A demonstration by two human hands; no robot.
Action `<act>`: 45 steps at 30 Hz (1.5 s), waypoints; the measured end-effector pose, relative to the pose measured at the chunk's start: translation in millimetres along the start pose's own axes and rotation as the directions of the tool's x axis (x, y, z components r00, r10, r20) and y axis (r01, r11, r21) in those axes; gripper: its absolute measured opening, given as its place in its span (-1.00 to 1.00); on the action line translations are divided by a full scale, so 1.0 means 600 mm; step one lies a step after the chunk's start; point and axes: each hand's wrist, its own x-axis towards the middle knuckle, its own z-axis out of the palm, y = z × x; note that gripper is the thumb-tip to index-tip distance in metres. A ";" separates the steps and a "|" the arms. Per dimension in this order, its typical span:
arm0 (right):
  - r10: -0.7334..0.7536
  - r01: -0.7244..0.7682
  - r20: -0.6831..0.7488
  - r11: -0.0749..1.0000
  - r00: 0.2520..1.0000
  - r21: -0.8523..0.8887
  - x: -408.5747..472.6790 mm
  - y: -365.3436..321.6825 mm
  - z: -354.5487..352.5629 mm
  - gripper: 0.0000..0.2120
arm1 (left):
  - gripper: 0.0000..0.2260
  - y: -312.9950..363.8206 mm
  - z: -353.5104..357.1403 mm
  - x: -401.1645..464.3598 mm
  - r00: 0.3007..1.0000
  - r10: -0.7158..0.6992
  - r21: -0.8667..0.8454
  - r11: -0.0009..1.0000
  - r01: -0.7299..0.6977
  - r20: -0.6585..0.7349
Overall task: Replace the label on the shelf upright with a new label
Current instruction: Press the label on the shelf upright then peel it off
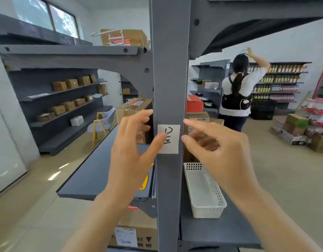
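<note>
At lower centre, the left hand [128, 151] presses its thumb on the label [169, 139] stuck mid-frame on the grey upright [170, 70]. The right hand [217, 150] hovers beside it, fingers spread, empty. It likely needs smoothing flat next.

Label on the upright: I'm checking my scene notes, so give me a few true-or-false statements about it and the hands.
1. The label bears handwritten black marks. True.
2. The left hand has its thumb on the label's left edge. True.
3. The right hand holds a marker. False: it holds nothing.
4. The white basket sits left of the upright. False: it sits to the right.
</note>
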 end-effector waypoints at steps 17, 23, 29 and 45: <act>-0.142 0.093 -0.206 0.969 0.968 -0.230 -0.005 0.021 0.043 -0.85 | -0.48 -0.040 0.005 0.013 0.994 0.024 0.038 0.999 -0.028 0.104; -0.103 0.051 -0.204 0.968 0.974 -0.244 -0.009 0.012 0.044 -0.85 | -0.49 -0.045 0.009 0.014 0.994 0.044 0.013 0.999 -0.046 0.099; -0.070 0.020 -0.173 0.962 0.983 -0.271 -0.006 0.003 0.048 -0.89 | -0.51 -0.048 0.014 0.012 0.994 0.085 0.006 0.996 -0.086 0.063; -0.159 0.078 -0.229 0.941 0.960 -0.329 -0.013 0.008 0.053 -0.85 | -0.71 -0.052 0.028 -0.007 0.943 0.298 0.406 0.888 -0.218 -0.146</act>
